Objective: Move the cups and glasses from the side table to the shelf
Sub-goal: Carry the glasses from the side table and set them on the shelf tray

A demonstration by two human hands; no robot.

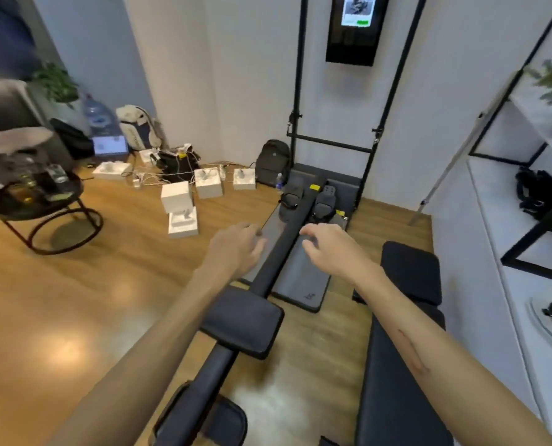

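Warm wooden plank flooring (75,300) fills the room beneath pale walls. At far left we see the round black metal-framed side table (59,201), its top crowded with blurred glasses and cups (47,178). Near it, white cardboard boxes (178,201) sit among cables on the floor. Centrally, our left hand (239,249) and right hand (327,249) hover empty with fingers loosely spread over a black rowing machine rail (268,268). At right stands the white, black-framed shelf (506,220), well apart from the table.
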